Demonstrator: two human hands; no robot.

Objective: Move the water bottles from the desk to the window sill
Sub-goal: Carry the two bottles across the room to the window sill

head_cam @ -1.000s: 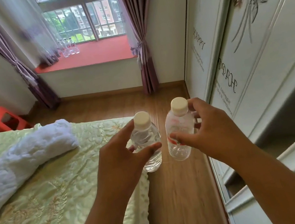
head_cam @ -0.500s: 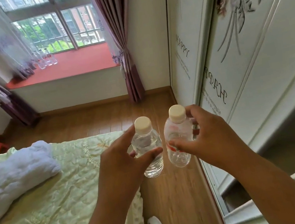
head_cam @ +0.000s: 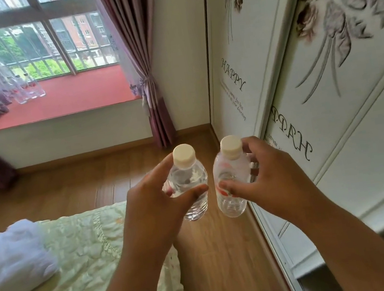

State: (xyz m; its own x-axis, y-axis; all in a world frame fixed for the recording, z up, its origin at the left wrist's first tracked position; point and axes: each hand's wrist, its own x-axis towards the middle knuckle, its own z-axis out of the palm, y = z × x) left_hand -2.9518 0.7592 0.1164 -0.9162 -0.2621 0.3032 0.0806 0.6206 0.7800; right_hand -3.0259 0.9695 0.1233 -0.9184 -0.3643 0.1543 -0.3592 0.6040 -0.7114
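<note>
Left hand [head_cam: 151, 210] and right hand [head_cam: 268, 183] fingers each wrap one capped, clear water bottle [head_cam: 189, 183], upright.

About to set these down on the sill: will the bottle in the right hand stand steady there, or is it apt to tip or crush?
The bottle in the right hand looks nearly empty, so probably very light and easily knocked over. Its thin clear wall would likely dent under a firm squeeze. The red window sill looks flat, and other bottles stand there upright, so it should stand.
</note>
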